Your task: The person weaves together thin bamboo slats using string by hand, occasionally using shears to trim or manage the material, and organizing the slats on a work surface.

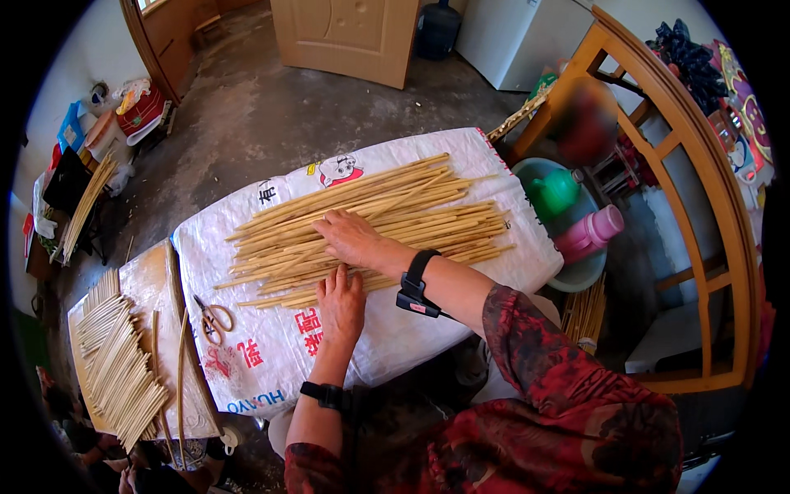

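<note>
Long pale-yellow thin sticks (420, 214) lie in loose rows across a white printed sheet (411, 329) on the work surface. My right hand (352, 239) rests on the middle of the rows, fingers apart and slightly bent over the sticks. Just below it, my left hand (340, 300) touches the front edge of the sticks with fingers apart and a little curled. A pair of scissors (216, 323) lies on the sheet left of the sticks.
At left, a board (197, 403) holds shorter sticks (115, 354); another bundle (90, 198) leans by clutter. At right are a basin (559, 284) with green and pink plastic containers, more sticks (584, 313) and a wooden frame (699, 247). A wooden door (346, 41) stands behind.
</note>
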Tool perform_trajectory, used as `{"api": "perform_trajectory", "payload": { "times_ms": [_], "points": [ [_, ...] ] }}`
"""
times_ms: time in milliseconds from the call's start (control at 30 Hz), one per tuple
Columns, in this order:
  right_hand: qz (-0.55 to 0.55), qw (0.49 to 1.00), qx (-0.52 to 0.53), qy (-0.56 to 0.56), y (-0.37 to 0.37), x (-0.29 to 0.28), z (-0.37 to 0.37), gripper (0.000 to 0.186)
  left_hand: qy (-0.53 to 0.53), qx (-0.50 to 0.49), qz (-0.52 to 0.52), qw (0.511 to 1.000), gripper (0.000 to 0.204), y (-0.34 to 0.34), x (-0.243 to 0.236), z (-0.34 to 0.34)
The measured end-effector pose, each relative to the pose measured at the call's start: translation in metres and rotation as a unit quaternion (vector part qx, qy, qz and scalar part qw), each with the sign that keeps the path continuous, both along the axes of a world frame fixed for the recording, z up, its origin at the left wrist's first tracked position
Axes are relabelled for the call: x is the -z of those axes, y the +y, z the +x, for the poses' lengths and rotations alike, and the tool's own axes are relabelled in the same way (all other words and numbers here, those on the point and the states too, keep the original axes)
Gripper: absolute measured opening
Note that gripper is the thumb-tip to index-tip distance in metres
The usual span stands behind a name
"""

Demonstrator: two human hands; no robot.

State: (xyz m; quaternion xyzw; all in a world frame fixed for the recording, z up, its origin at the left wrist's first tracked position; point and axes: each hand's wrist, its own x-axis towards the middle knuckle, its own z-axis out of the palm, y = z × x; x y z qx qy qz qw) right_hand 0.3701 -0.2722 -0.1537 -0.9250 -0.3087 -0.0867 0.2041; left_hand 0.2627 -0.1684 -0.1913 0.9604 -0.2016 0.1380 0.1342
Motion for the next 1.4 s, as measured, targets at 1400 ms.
{"api": "perform_trajectory", "payload": {
  "times_ms": [1400],
  "points": [
    [-0.014,0.991,0.12,0.054,-0.171,-0.039,-0.091,0.027,0.04,-0.013,-0.031,0.999,0.032,0.048,-0.017,-0.015]
  ]
}}
